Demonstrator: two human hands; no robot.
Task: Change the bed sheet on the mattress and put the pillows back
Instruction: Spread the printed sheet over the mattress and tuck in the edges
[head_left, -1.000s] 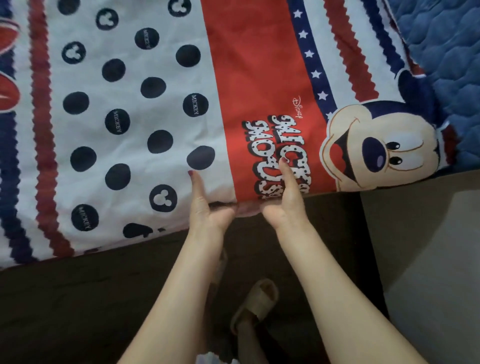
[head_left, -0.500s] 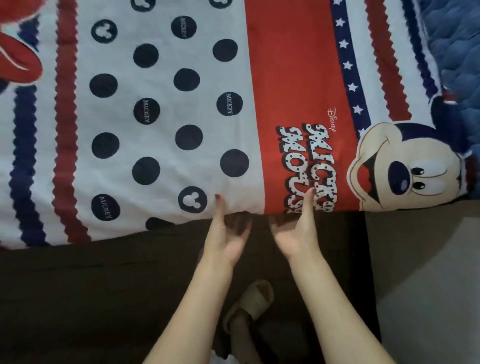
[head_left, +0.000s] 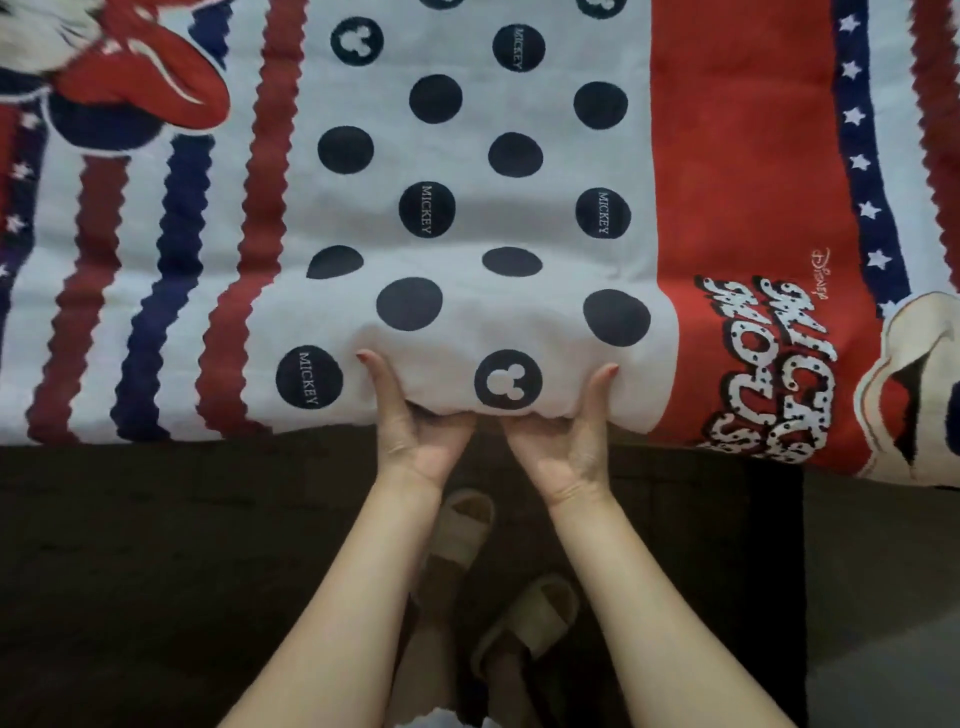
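Both palms face up, thumbs on top: the left hand and right hand pinch the near edge of the bed sheet, fingers tucked beneath. The soft cotton bulges between them, white with navy dots, red bands flanking. Beige slippers stand below the wrists.

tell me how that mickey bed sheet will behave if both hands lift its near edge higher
Likely floppy: the Mickey Mouse bed sheet already bunches into a soft roll where the left hand and right hand grip its edge. Probably light, since a thumb-and-finger pinch holds it. It looks like matte woven cloth, so it should not slip, though the ungripped sides would sag.
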